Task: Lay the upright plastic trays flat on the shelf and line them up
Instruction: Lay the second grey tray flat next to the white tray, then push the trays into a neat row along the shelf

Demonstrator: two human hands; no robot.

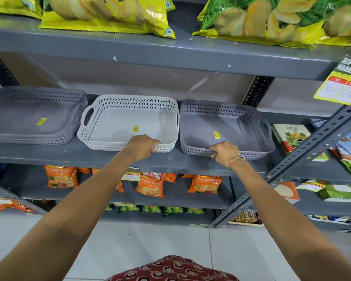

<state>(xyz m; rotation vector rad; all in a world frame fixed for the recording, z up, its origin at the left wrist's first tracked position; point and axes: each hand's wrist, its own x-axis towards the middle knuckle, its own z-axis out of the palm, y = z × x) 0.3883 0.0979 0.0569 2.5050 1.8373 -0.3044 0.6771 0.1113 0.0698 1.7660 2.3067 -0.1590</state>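
Observation:
Three perforated plastic trays lie flat side by side on the grey metal shelf [101, 157]. A stack of dark grey trays [34, 116] sits at the left. In the middle lies a white tray [128, 120], and my left hand [143, 147] grips its front rim near the right corner. The grey tray [223, 126] at the right touches the white one, and my right hand [225, 152] holds its front rim. Each tray has a small yellow sticker inside.
Yellow-green snack bags [109, 15] fill the shelf above. Orange tea packets [150, 184] stand on the shelf below. Books [288, 136] lie right of the grey tray, beyond a slotted upright [255, 90]. A price card [340, 82] hangs at the upper right.

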